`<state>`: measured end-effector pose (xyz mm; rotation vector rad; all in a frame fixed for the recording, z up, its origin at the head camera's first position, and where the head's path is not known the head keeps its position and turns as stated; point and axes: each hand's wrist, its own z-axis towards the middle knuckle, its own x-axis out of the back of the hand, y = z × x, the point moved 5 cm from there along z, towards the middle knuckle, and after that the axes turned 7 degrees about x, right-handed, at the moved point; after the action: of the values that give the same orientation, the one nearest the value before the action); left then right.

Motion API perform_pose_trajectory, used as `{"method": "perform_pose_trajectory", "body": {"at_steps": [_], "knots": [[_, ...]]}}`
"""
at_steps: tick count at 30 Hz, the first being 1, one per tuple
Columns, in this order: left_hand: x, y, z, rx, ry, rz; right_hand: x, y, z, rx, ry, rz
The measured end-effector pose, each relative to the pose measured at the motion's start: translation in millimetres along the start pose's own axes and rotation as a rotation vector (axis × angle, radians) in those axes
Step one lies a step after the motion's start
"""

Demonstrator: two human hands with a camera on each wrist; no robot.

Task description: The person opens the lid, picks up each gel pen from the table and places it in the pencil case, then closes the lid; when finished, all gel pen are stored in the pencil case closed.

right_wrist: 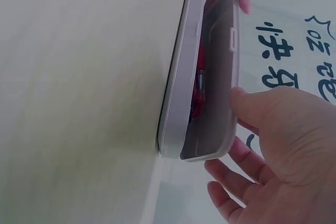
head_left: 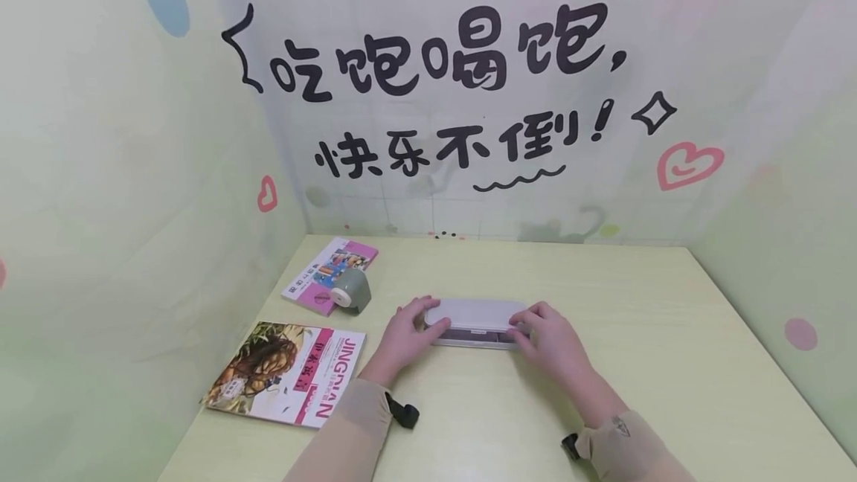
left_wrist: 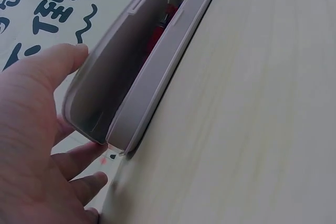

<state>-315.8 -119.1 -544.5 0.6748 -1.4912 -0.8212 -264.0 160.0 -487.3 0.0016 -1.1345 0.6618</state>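
The case (head_left: 477,323) lies crosswise on the bench (head_left: 656,363), long axis left to right. Left hand (head_left: 404,339) grasps its left end, right hand (head_left: 550,344) its right, thumbs on the partly raised lid (right_wrist: 220,72), pens (right_wrist: 197,85) showing inside.

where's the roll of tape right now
In the head view the grey-green roll of tape stands at the table's far left, resting on the pink booklet, left of the white pencil case.

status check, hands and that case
Left hand and right hand grip the ends of the white case. Lid part open, red pens inside. Nothing in the way.
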Motion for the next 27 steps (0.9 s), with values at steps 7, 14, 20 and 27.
{"method": "perform_pose_trajectory", "body": {"at_steps": [7,14,20,27], "knots": [[-1.6,0.7,-0.4,-0.017,-0.013,0.053,-7.2,-0.5,-6.7,0.042,-0.051,-0.045],[2.1,5.0,-4.6,-0.011,-0.029,0.099,-9.8,-5.9,-9.3,0.069,-0.032,-0.081],[5.2,6.4,-1.8,0.027,-0.037,0.127,-8.6,-15.1,-5.0,0.113,-0.023,-0.143],[8.5,11.2,-2.1,0.082,-0.042,0.140,-7.6,-19.2,1.0,0.116,-0.067,-0.175]]}}
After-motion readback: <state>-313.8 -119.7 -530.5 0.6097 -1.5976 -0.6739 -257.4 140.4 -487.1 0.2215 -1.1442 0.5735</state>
